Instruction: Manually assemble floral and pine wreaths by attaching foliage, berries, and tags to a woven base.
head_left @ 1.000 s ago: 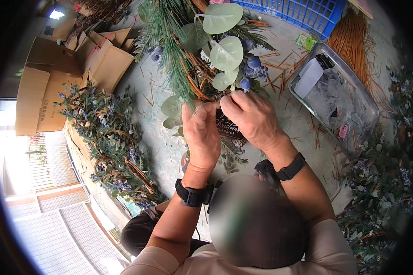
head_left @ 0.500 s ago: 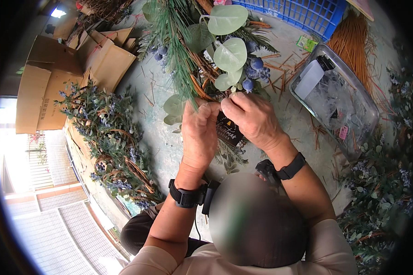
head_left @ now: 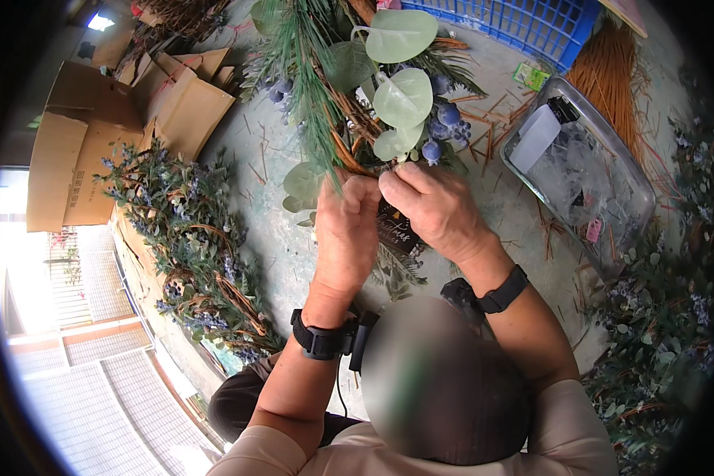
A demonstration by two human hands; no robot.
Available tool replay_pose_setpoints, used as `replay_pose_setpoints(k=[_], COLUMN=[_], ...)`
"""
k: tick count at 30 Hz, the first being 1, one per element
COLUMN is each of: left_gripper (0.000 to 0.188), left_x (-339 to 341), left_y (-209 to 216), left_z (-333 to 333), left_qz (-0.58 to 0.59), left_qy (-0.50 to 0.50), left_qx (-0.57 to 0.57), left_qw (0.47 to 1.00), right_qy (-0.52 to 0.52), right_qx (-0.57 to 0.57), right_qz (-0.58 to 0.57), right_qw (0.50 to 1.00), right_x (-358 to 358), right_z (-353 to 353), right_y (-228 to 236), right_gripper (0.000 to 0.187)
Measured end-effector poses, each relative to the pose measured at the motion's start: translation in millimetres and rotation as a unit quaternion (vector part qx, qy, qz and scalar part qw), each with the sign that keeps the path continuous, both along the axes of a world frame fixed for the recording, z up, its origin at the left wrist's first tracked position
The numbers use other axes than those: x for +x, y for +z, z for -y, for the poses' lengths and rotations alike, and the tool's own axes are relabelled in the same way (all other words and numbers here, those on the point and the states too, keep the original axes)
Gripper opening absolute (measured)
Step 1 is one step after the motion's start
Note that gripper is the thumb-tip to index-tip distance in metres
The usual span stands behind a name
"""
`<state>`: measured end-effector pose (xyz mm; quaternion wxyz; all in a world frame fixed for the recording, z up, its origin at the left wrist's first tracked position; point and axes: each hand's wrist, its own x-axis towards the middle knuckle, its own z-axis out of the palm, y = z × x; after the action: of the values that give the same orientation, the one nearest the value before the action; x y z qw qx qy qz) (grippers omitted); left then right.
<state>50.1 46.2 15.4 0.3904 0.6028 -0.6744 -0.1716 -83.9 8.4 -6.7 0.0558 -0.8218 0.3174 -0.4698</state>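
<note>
The artificial pine-and-berry arrangement (head_left: 313,87) lies just beyond the fingers, its visible length running away from the person, and at its near end the left hand (head_left: 345,226) and right hand (head_left: 440,208), equally near, have curled fingers, whose pinched thing I cannot tell.

White script (head_left: 394,231) on dark sign (head_left: 398,223), dark printed characters (head_left: 76,187) down cardboard box (head_left: 79,155)

Grey floor (head_left: 523,230), loose brown sticks (head_left: 488,131) strewn on it, thickest between 1 and 2 o'clock. Also on it: blue plastic crate (head_left: 523,33) at 1, small green packet (head_left: 529,76) at 1:30, clear plastic bin (head_left: 551,208) and brown twig bundle (head_left: 607,79) at 2, leafy greenery (head_left: 650,349) at 4.
</note>
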Motion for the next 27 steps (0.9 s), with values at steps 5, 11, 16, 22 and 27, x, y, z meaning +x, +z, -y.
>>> replay_pose_setpoints(k=[5,11,16,22,27], left_gripper=[0.008,0.005,0.004,0.015,0.015], left_x=[2,-2,-4,13,41], left_y=[1,0,1,27,75], left_z=[0,-2,-5,-32,-13], left_qz=[0.06,0.015,0.02,-0.102,-0.01], left_qy=[0.003,0.027,0.028,0.023,0.079], left_qx=[-0.044,-0.073,-0.055,0.036,-0.135], left_qw=[0.997,0.997,0.998,0.994,0.988], right_qy=[0.0,-0.016,-0.011,-0.012,-0.015], right_qx=[-0.006,-0.003,0.022,0.189,0.339], right_qz=[-0.018,-0.028,0.012,0.244,0.276], right_qw=[1.0,0.999,1.0,0.951,0.899], right_x=[3,4,1,-23,-33], right_z=[0,0,-1,-8,-10], right_y=[2,0,0,-7,-12], right_gripper=[0.013,0.013,0.012,0.004,0.011])
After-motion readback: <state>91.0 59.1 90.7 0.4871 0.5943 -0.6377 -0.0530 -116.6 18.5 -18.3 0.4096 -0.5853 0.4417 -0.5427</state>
